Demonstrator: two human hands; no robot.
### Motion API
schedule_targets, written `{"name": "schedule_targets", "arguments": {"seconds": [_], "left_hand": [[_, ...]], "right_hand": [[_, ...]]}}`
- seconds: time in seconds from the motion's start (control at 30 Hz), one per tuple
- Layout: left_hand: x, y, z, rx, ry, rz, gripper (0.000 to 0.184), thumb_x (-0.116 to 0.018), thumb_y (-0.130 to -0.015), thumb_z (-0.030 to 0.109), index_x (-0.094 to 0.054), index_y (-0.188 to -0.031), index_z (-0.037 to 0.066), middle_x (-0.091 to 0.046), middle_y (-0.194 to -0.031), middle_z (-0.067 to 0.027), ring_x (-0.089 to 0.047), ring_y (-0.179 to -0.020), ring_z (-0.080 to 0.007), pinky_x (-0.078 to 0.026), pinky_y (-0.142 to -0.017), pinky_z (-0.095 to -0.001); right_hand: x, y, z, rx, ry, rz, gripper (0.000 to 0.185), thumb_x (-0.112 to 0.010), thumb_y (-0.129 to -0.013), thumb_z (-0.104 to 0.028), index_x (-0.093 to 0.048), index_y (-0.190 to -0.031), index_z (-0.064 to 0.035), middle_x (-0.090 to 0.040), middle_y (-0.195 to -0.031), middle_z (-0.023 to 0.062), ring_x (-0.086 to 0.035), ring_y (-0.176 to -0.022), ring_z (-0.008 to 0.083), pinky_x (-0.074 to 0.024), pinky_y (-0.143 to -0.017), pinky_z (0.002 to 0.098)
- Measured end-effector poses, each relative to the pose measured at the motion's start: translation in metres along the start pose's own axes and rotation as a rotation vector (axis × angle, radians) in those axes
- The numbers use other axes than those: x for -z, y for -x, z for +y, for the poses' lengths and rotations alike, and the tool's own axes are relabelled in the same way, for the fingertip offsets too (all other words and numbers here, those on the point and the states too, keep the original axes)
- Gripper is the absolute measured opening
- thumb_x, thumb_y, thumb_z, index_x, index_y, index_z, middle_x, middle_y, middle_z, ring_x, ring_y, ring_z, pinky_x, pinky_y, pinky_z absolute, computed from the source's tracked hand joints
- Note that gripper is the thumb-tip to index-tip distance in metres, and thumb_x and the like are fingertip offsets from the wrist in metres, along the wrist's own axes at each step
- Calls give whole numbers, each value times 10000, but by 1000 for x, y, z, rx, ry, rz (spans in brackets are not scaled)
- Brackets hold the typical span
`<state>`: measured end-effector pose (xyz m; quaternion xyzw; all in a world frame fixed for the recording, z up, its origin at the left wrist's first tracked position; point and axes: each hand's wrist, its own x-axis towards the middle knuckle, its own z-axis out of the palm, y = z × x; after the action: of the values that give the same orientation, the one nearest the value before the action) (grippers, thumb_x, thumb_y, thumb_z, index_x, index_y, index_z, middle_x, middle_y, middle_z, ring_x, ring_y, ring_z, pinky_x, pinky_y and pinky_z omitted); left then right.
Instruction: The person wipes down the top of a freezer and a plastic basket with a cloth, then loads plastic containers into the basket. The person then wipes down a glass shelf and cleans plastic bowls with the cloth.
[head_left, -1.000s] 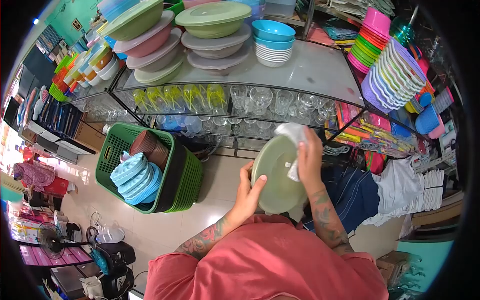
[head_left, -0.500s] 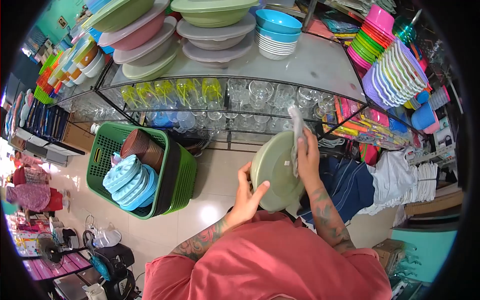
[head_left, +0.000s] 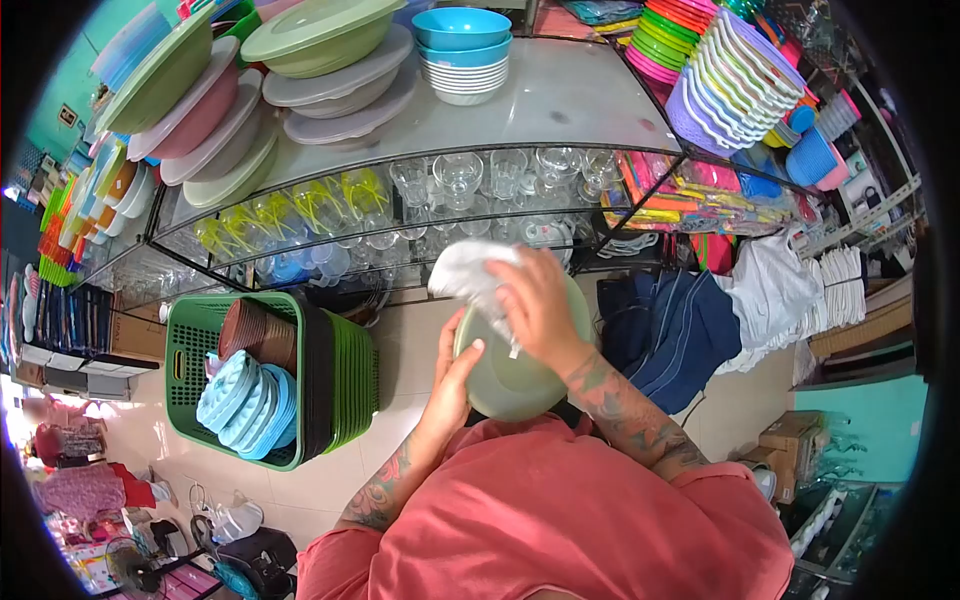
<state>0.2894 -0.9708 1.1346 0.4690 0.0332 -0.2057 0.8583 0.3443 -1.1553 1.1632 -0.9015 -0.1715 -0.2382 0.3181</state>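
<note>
A pale green lidded bowl (head_left: 510, 380) is held up in front of my chest, tilted so its broad round face shows. My left hand (head_left: 455, 368) grips its left edge, thumb on the near face and fingers around the side. Pressed over the upper part of that face, my right hand (head_left: 537, 308) holds a white cloth (head_left: 462, 272). The cloth bunches under the fingers and flops out past the bowl's top left edge. Part of the bowl is hidden behind my right hand and the cloth.
Ahead stands a glass-topped shelf (head_left: 560, 100) with stacked lidded bowls (head_left: 330, 85), blue and white bowls (head_left: 463, 60) and glassware below. A green basket stack (head_left: 345, 385) holding blue and brown items is on the floor at left. Dark blue fabric (head_left: 665, 340) lies at right.
My right hand has swept the cloth leftward from the bowl's right edge across its face. The bowl has shifted slightly left and my left hand with it. The head view has turned right.
</note>
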Motion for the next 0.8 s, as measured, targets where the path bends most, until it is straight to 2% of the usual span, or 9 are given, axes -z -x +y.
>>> {"name": "schedule_targets", "arguments": {"seconds": [0.13, 0.23, 0.27, 0.37, 0.47, 0.53, 0.57, 0.6, 0.8], "left_hand": [[-1, 0, 1, -155, 37, 8, 681, -525, -1074, 365, -201, -1604, 87, -356, -1568, -164, -379, -1460, -285, -371, -1190, -439], [-8, -2, 0, -195, 14, 7, 666, -485, -1090, 417, -210, -1597, 85, -357, -1562, -164, -379, -1460, -285, -372, -1191, -441], [-8, -5, -3, -192, 16, 1, 669, -479, -1092, 428, -210, -1598, 84, -359, -1562, -163, -379, -1460, -286, -372, -1191, -442], [-12, -11, -15, -158, 35, 5, 656, -459, -1097, 458, -240, -1586, 80, -365, -1562, -160, -385, -1456, -286, -375, -1186, -442], [-14, -15, -27, -167, 69, 33, 634, -442, -1098, 483, -292, -1560, 76, -385, -1553, -157, -397, -1448, -283, -383, -1178, -443], [-12, -22, -29, -219, 59, 45, 713, -399, -1083, 580, -319, -1580, 75, -446, -1544, -137, -446, -1431, -275, -367, -1190, -454], [-5, -23, -20, -188, 101, 38, 700, -408, -1084, 570, -323, -1574, 78, -472, -1516, -146, -470, -1413, -283, -367, -1193, -462], [-9, -23, -12, -192, 74, 30, 695, -410, -1085, 565, -323, -1572, 77, -464, -1520, -150, -463, -1417, -281, -365, -1194, -464], [-41, -10, -19, -187, -25, 2, 672, -486, -1077, 502, -315, -1553, 58, -408, -1536, -158, -407, -1428, -279, -363, -1177, -435]], "right_hand": [[0, 37, 60, -346, 16, 133, 437, -561, -1030, -229, -541, -1411, -15, -527, -1412, 273, -472, -1332, 475, -332, -1165, 538], [3, 44, 38, -308, -108, 164, 490, -551, -1037, -234, -494, -1451, 22, -426, -1525, 309, -388, -1420, 497, -306, -1182, 561], [0, 45, 28, -270, 7, 174, 533, -594, -1002, -220, -484, -1473, 3, -362, -1585, 302, -312, -1489, 476, -284, -1204, 560], [7, 29, -14, -99, 70, 48, 527, -615, -977, -160, -504, -1470, -10, -353, -1595, 282, -280, -1517, 463, -254, -1231, 527], [4, 34, -37, 74, -47, -102, 542, -631, -924, -93, -539, -1455, -37, -369, -1577, 289, -310, -1497, 466, -266, -1223, 530], [3, 54, -10, -8, -49, -52, 541, -623, -901, -59, -559, -1438, -46, -385, -1560, 284, -333, -1476, 468, -280, -1214, 532], [9, 61, 4, -40, -49, -29, 542, -618, -889, -41, -568, -1429, -50, -392, -1552, 282, -345, -1466, 469, -288, -1209, 533], [19, 62, 13, -77, 34, 4, 534, -598, -859, -45, -571, -1392, -35, -454, -1452, 265, -428, -1356, 465, -359, -1138, 545], [43, 28, -2, -102, 1, 309, 428, -673, -889, -86, -630, -1314, -57, -499, -1282, 201, -496, -1140, 406, -399, -1018, 505]]}}
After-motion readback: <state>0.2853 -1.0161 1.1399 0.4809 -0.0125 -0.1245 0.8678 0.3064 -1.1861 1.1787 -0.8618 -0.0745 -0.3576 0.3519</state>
